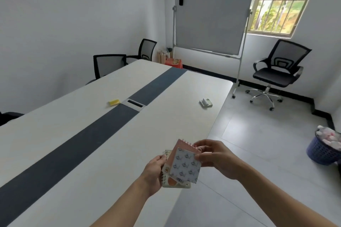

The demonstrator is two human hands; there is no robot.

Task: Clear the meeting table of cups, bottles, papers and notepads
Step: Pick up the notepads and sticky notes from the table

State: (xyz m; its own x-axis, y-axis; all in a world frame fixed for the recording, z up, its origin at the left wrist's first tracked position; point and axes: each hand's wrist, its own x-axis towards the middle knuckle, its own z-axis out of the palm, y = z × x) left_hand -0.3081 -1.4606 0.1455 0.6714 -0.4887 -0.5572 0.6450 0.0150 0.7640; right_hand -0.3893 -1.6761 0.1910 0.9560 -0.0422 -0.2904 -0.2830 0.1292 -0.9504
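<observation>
Over the near right edge of the white meeting table (73, 143), both hands hold a small stack of spiral notepads. My left hand (154, 173) grips a cream notepad (175, 183) with an orange drawing from its left side. My right hand (215, 158) pinches the top right corner of a pink notepad (177, 150) and of a grey patterned notepad (185, 166) that lies on top. On the table farther off lie a yellow pad (114, 102) left of the dark centre strip and a small white and green object (205, 102) near the right edge.
A blue basket (321, 153) full of crumpled white waste stands on the floor at right. A black office chair (278, 73) and a rolling whiteboard (212, 20) stand by the window. Two black chairs (108, 64) sit at the table's far left side. A cable hatch (135, 104) sits in the centre strip.
</observation>
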